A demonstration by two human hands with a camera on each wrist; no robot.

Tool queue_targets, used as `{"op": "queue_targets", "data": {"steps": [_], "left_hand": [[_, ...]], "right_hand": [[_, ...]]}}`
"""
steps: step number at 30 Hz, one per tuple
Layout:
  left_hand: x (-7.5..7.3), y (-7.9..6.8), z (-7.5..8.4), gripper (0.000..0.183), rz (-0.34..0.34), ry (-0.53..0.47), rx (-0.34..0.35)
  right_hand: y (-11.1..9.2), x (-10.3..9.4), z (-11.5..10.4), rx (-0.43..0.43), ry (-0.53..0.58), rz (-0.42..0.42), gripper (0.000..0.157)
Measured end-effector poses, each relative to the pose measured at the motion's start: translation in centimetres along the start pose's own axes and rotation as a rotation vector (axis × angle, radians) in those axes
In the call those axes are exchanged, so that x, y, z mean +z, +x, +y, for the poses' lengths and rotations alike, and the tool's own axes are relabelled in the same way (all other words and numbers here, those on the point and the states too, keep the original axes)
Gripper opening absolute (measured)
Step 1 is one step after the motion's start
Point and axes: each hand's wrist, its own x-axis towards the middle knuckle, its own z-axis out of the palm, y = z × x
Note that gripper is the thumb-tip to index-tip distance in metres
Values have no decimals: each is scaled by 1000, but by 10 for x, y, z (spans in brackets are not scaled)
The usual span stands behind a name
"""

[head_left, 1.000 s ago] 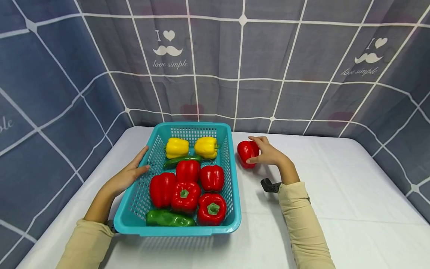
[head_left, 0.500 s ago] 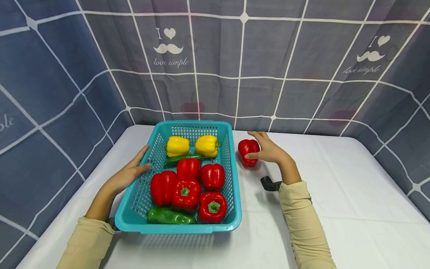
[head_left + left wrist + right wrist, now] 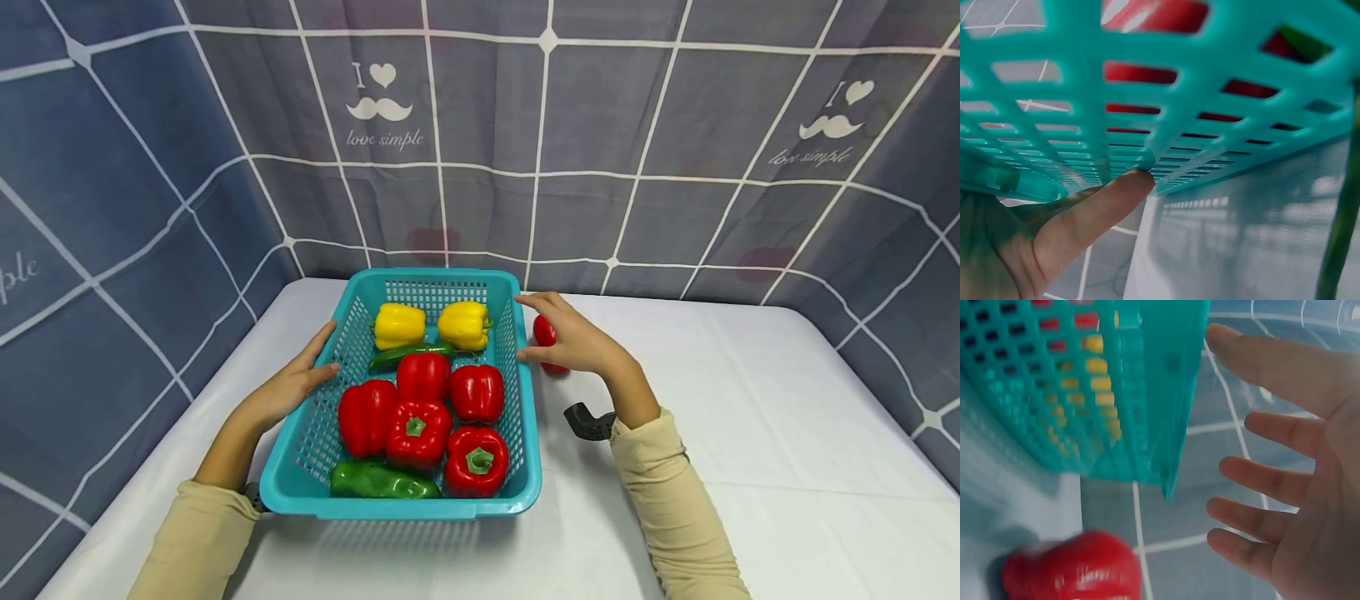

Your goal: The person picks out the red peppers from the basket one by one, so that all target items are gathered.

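Note:
In the head view my left hand point(image 3: 281, 398) lies along the left side of a turquoise plastic basket point(image 3: 529, 454), fingers straight; in the left wrist view its thumb point(image 3: 1094, 222) touches the perforated wall. My right hand point(image 3: 573, 340) has its fingers spread at the basket's right rim, holding nothing. A red bell pepper point(image 3: 543, 332) sits on the table outside the basket, partly hidden behind that hand. Inside are several red bell peppers point(image 3: 423, 377), two yellow bell peppers point(image 3: 399, 326), a thin dark green cucumber-like vegetable point(image 3: 408, 357) and a long green pepper point(image 3: 384, 481).
The basket stands on a white-covered table point(image 3: 787, 433). Dark grey-blue checked cloth point(image 3: 480, 108) hangs behind and along both sides. A black wrist mount point(image 3: 588, 422) sticks out from the right wrist.
My right hand has left the red bell pepper on the table and moved left to the basket's rim. The left hand stays at the basket's left side.

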Motion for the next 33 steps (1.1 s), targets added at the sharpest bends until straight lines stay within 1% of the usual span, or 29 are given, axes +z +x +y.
{"op": "queue_targets", "data": {"steps": [5, 10, 18, 22, 28, 33], "left_hand": [[0, -1, 0, 70, 2, 5, -1], [1, -3, 1, 71, 3, -1, 5], [2, -2, -1, 71, 5, -7, 5], [2, -2, 0, 70, 2, -4, 9], [1, 1, 0, 70, -1, -1, 3], [-1, 1, 0, 70, 2, 2, 6]], "right_hand": [[0, 10, -19, -73, -12, -41, 77], [2, 23, -31, -134, -58, -88, 75], [3, 39, -42, -169, -141, -147, 74], [5, 44, -44, -170, -203, -181, 75], [7, 50, -48, -106, -304, -242, 80], [8, 54, -52, -81, -403, -286, 80]]}}
